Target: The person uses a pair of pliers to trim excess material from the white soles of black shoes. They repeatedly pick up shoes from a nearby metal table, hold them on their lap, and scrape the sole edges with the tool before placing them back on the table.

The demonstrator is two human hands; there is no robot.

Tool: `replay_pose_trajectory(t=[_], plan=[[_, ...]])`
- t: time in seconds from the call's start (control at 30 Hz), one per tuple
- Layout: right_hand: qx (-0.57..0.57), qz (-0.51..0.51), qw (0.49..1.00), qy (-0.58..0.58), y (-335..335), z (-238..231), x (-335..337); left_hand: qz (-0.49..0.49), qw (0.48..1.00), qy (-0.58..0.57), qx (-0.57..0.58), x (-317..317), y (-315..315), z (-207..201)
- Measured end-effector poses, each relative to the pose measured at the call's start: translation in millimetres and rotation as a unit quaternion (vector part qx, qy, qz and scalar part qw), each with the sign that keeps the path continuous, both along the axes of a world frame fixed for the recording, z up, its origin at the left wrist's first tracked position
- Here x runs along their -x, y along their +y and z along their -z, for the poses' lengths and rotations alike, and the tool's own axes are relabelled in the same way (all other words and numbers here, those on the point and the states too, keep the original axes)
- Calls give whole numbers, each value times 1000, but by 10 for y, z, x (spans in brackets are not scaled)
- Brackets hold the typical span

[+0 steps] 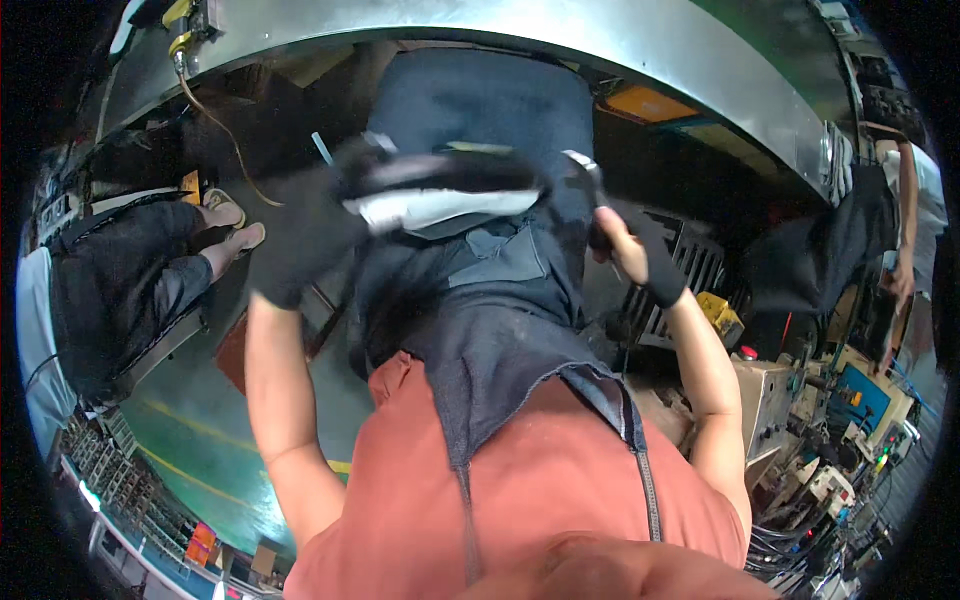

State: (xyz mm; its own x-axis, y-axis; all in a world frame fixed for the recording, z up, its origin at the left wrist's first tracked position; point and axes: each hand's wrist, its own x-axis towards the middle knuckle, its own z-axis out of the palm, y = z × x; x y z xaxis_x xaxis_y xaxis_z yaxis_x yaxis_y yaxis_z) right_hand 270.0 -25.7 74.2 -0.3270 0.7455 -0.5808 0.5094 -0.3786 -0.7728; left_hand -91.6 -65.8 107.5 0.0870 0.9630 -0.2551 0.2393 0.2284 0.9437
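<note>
My left hand [300, 225], in a black glove, is smeared by motion at the near end of a long black-and-white thing [450, 205]. It looks gripped there, above my lap. Blur hides its exact kind; it has a dark upper part and a white lower band. My right hand [630, 250] wears a black glove with bare fingertips and is closed round a hand tool [582, 170] with a shiny metal end. The tool stands just right of the black-and-white thing, apart from it. A dark apron [500, 320] covers my lap beneath.
A dark flat panel [480, 95] lies ahead, below a long metal bench edge [500, 22]. A cable [222, 125] hangs at the left. People sit on both sides, one with sandals [238, 235]. A slatted grey crate [690, 270] and machinery [820, 480] stand right.
</note>
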Motion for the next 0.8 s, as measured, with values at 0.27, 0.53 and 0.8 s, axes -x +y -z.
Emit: replay_pose_trajectory(t=[0.27,0.53,0.8], plan=[[91,61,989,102,-109,-136,32,-68,978,174,-97,-1120,94,1150],[-179,-338,912,-149,458,-99,276,-9,988,125,-87,-1289,-135,1136],[-426,-363,812,-165,636,482,178,-20,999,0,27,-1099,80,1462]])
